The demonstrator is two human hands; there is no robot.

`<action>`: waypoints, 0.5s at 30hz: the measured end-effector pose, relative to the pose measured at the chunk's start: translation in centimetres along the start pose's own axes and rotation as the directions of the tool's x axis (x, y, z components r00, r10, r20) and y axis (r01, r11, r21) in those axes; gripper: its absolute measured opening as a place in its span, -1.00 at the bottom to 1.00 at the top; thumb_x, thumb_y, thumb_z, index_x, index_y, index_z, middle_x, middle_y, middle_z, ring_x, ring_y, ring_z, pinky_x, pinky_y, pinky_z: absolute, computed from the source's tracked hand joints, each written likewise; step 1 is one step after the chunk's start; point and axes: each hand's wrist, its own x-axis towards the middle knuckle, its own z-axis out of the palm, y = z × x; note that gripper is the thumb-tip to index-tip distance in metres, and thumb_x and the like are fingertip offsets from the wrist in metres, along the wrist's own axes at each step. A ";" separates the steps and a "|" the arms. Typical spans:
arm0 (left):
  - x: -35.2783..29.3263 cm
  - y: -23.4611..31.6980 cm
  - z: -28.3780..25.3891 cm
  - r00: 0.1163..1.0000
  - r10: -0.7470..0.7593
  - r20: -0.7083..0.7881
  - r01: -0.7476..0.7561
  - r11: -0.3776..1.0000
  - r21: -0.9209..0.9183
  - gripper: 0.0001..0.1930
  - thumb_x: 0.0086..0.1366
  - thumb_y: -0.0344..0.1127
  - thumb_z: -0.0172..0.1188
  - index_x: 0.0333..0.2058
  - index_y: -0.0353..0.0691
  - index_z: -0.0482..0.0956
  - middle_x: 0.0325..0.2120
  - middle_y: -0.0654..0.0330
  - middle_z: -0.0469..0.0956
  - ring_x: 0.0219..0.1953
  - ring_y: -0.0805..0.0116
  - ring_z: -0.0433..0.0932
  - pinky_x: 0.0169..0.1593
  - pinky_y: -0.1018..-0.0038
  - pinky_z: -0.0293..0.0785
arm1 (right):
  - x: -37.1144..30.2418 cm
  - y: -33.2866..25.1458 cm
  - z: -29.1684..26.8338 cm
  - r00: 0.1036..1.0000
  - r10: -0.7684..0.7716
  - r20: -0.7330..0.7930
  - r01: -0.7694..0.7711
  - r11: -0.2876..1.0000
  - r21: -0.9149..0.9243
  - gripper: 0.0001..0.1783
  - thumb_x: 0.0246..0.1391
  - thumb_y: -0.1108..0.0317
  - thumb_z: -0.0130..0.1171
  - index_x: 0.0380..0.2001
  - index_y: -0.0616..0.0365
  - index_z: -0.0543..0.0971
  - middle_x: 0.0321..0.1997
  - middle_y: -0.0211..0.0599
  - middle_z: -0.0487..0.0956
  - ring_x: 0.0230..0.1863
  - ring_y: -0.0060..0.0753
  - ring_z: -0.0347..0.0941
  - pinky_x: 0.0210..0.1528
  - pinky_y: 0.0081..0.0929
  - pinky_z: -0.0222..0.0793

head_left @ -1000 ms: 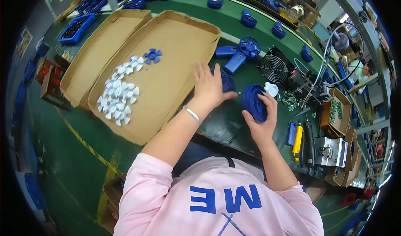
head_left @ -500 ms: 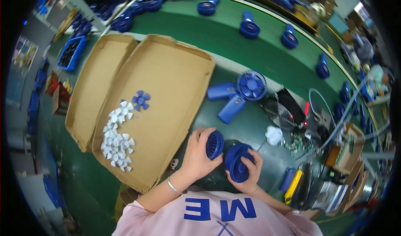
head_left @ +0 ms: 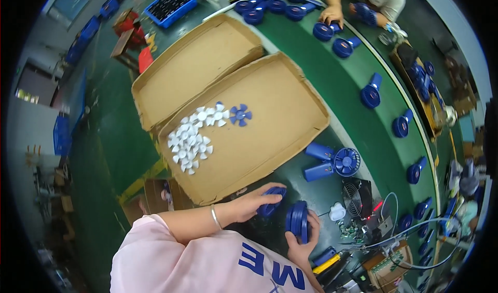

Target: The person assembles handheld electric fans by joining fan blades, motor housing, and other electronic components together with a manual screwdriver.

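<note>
My left hand (head_left: pixel 255 200) is closed round a dark blue round fan grille (head_left: pixel 271 203), over the green worktop. To its right, my right hand (head_left: pixel 305 237) grips a stack of blue round fan grilles (head_left: pixel 296 219), held on edge, thumb and fingers on its near side. A small gap separates what the two hands hold. Just beyond them lies a blue handheld fan body (head_left: pixel 346 161) with its blades showing, beside two blue handle pieces (head_left: pixel 319 160). Up and left of my hands, a shallow cardboard tray (head_left: pixel 259 153) holds several white fan blades (head_left: pixel 191 142) and one blue fan blade (head_left: pixel 240 115).
A second cardboard tray (head_left: pixel 197 54) adjoins the first. Blue handheld fans (head_left: pixel 371 96) ride a green conveyor (head_left: pixel 332 80) curving along the right. A co-worker's hand (head_left: pixel 332 16) touches one at the far side. A black cooling fan (head_left: pixel 358 197), cables and a yellow-handled tool (head_left: pixel 327 263) lie right.
My view has swung to the left, so the trays and conveyor sit farther right and a co-worker shows at the top. Both hands still hold their blue parts, now turned more edge-on.
</note>
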 end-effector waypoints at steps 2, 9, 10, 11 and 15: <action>-1.8 1.1 -0.5 0.991 0.129 -0.025 -0.129 0.992 0.010 -0.43 0.18 -0.10 0.19 0.12 -0.11 0.26 -0.05 0.25 0.32 0.01 0.39 0.30 0.07 0.46 0.27 | 0.3 -2.3 0.2 0.934 0.134 0.332 -0.213 0.953 0.215 -0.34 -0.39 0.56 0.30 -0.06 0.19 0.37 0.10 -0.10 0.31 0.12 -0.21 0.26 0.16 -0.34 0.12; -14.3 2.5 -4.1 0.958 0.070 0.277 -0.131 0.968 0.212 -0.44 0.15 -0.06 0.20 0.12 -0.05 0.33 0.07 0.14 0.31 0.12 0.30 0.24 0.20 0.48 0.09 | 0.0 -9.4 7.4 0.130 0.586 0.800 -0.840 0.493 -0.224 -0.31 -0.19 0.39 0.22 0.10 0.27 0.30 0.00 -0.27 0.44 0.03 -0.44 0.34 0.14 -0.53 0.14; -16.3 2.3 -5.1 0.965 0.145 0.220 -0.199 0.949 0.246 -0.45 0.18 -0.06 0.18 0.12 -0.08 0.33 0.07 0.11 0.33 0.12 0.30 0.25 0.20 0.47 0.10 | 0.2 -10.0 9.4 0.077 0.678 0.731 -0.774 0.503 -0.385 -0.31 -0.18 0.31 0.21 0.09 0.28 0.32 0.00 -0.25 0.44 0.02 -0.43 0.35 0.11 -0.52 0.18; -18.0 1.9 -6.2 0.963 0.214 0.166 -0.250 0.937 0.243 -0.46 0.19 -0.07 0.16 0.12 -0.09 0.34 0.06 0.11 0.35 0.11 0.31 0.27 0.19 0.47 0.12 | -0.1 -10.5 11.4 0.070 0.708 0.703 -0.748 0.504 -0.433 -0.32 -0.17 0.28 0.20 0.08 0.29 0.32 -0.01 -0.26 0.45 -0.01 -0.43 0.37 0.08 -0.51 0.22; -24.7 1.0 -11.4 0.898 0.431 0.084 -0.431 0.826 0.363 -0.51 0.18 -0.11 0.16 0.09 -0.04 0.39 0.04 0.10 0.39 0.07 0.29 0.35 0.13 0.48 0.23 | -0.5 -9.3 18.3 -0.029 0.644 0.764 -0.532 0.637 -0.557 -0.26 -0.12 0.12 0.21 0.09 0.34 0.27 -0.06 -0.17 0.46 -0.06 -0.36 0.40 0.02 -0.49 0.29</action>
